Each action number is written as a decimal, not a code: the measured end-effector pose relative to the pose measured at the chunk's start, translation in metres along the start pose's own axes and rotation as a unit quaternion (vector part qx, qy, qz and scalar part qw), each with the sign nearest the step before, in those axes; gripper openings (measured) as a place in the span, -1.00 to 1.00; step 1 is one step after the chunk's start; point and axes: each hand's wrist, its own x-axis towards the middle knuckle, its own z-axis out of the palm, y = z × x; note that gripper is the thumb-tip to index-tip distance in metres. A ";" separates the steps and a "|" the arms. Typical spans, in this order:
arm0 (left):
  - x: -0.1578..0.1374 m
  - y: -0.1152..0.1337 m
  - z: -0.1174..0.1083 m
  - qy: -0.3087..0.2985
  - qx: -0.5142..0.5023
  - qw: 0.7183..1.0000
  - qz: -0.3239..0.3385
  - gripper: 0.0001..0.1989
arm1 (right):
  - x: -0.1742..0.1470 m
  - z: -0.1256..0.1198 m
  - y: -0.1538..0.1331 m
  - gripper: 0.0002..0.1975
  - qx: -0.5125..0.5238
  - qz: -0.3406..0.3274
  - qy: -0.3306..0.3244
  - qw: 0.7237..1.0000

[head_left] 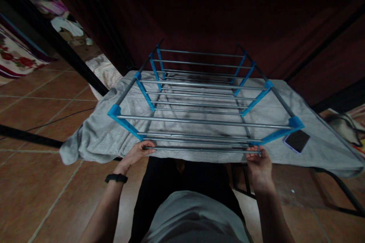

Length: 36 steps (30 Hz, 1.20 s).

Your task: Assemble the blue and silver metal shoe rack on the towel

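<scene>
A rack of grey metal tubes with blue plastic brackets (132,128) lies on a table covered with a grey cloth (99,133). Along its near side runs a loose-looking grey metal rod (199,150), just in front of the rack's lower bars. My left hand (139,151) pinches the rod's left end between thumb and fingers, close to the lower left blue bracket. At the other end, my right hand (259,159) has its fingers closed around the rod, beside the lower right bracket. Whether the rod's ends touch the brackets is hard to make out.
A phone (297,141) lies on the cloth to the right of the rack. Behind the table hangs a dark red curtain (199,15). Dark metal bars (76,64) slant on the left, and a cable (62,117) trails over the tiled floor.
</scene>
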 end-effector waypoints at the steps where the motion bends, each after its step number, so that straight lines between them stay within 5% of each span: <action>1: 0.000 -0.001 0.000 0.001 0.003 1.000 -0.001 -0.57 | 0.000 0.000 0.000 -0.88 0.001 -0.004 0.003 1.000; 36: -0.003 -0.002 0.001 0.002 -0.029 0.999 -0.016 -0.62 | -0.004 0.001 -0.007 -0.91 0.052 0.026 0.005 0.998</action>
